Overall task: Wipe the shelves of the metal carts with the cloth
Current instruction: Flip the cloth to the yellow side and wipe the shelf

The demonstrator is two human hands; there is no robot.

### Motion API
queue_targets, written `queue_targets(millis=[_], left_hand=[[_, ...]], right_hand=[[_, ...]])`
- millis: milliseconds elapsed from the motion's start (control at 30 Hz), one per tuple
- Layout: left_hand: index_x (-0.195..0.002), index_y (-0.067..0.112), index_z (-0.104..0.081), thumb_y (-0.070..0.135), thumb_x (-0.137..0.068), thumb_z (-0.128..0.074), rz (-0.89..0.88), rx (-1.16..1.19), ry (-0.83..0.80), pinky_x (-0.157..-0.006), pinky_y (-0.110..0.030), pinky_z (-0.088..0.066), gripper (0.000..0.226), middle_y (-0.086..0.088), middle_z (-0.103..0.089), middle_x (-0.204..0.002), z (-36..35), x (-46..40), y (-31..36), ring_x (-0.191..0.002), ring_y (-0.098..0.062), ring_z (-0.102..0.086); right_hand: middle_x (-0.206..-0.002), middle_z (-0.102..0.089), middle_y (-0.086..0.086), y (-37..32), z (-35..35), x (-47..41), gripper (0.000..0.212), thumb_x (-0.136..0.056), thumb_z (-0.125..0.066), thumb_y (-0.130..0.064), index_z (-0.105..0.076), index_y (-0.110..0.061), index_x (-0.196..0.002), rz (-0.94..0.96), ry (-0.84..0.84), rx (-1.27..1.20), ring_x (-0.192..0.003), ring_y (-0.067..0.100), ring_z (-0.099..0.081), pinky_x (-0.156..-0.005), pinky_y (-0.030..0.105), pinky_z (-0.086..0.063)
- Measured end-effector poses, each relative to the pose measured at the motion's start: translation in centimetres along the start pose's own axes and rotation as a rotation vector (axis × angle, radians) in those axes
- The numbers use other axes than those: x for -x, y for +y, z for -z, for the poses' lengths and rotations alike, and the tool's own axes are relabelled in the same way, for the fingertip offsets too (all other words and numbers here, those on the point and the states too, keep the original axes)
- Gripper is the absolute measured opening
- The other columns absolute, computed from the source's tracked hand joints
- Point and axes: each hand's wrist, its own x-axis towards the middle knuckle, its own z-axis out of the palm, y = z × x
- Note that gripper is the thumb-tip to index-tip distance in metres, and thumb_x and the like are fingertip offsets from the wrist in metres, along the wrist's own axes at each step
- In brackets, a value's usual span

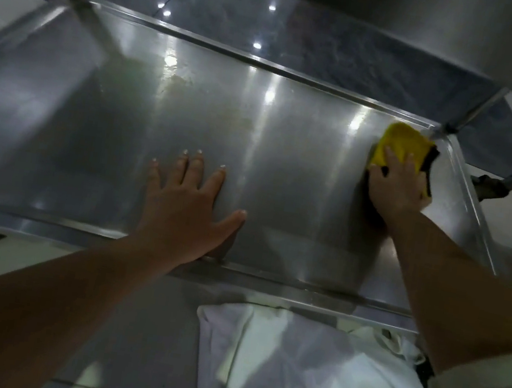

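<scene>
Pressing folded yellow cloth (399, 145) into far right corner of shiny steel cart shelf (125, 127), right hand (396, 190) fingers spread flat on it, left hand (188, 207) open, palm flat mid-shelf, holding nothing

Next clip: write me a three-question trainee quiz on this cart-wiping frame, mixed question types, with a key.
1. True or false: the left hand holds the yellow cloth.
2. Where on the metal shelf is the cloth?
A. near left corner
B. centre
C. far right corner
3. Fill in: the left hand lies ____ on the shelf, fingers spread.

Key:
1. False; the right hand presses the cloth down.
2. C, beside the cart's upright post.
3. Flat.
</scene>
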Motion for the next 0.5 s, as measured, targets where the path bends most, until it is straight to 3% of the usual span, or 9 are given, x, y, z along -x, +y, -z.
queue_targets(millis=[133, 233, 367, 433, 500], left_hand=[[-0.148, 0.036, -0.024, 0.082, -0.073, -0.012, -0.097, -0.005, -0.033, -0.116, -0.048, -0.010, 0.089, -0.002, -0.018, -0.160, 0.7, -0.5, -1.6, -0.147, -0.021, -0.012], [-0.144, 0.032, -0.038, 0.079, -0.072, -0.017, -0.187, 0.015, -0.033, -0.112, -0.039, -0.022, 0.088, 0.002, -0.032, -0.155, 1.9, -0.7, -5.5, -0.143, -0.019, -0.028], [-0.135, 0.022, -0.052, 0.075, -0.075, -0.021, -0.067, -0.061, 0.059, -0.104, -0.045, -0.037, 0.087, -0.009, -0.048, -0.144, 3.3, 0.6, -12.9, -0.129, -0.032, -0.046], [-0.130, 0.018, -0.057, 0.073, -0.078, -0.026, -0.050, -0.130, 0.099, -0.093, -0.046, -0.047, 0.081, -0.012, -0.056, -0.135, 4.0, 1.3, -15.7, -0.120, -0.033, -0.055], [-0.130, 0.018, -0.056, 0.073, -0.078, -0.026, -0.026, -0.124, 0.093, -0.092, -0.045, -0.048, 0.082, -0.012, -0.057, -0.133, 4.4, 1.5, -17.2, -0.121, -0.033, -0.053]], right_hand=[[-0.162, 0.002, -0.003, -2.0, -0.3, 1.7, 0.052, -0.098, -0.031, -0.042, -0.017, -0.044, -0.149, -0.195, -0.031, -0.047, -0.146, 0.034, 0.005, -0.111, 0.066, 0.001], [-0.162, 0.004, -0.002, -6.5, -1.1, 3.3, 0.052, -0.099, -0.029, -0.037, -0.015, -0.043, -0.148, -0.236, -0.045, -0.058, -0.146, 0.036, 0.007, -0.109, 0.069, 0.001], [-0.162, 0.001, -0.002, -14.2, -3.2, 5.9, 0.050, -0.098, -0.031, -0.037, -0.022, -0.043, -0.147, -0.035, -0.096, -0.083, -0.146, 0.036, 0.006, -0.109, 0.068, 0.000], [-0.162, 0.001, -0.004, -19.0, -4.8, 7.5, 0.051, -0.098, -0.033, -0.042, -0.021, -0.044, -0.147, 0.144, -0.151, -0.050, -0.146, 0.035, 0.006, -0.110, 0.068, -0.001], [-0.161, 0.000, -0.007, -24.1, -6.6, 9.8, 0.049, -0.098, -0.033, -0.045, -0.022, -0.048, -0.146, 0.357, -0.209, -0.025, -0.146, 0.033, 0.004, -0.110, 0.066, 0.000]])
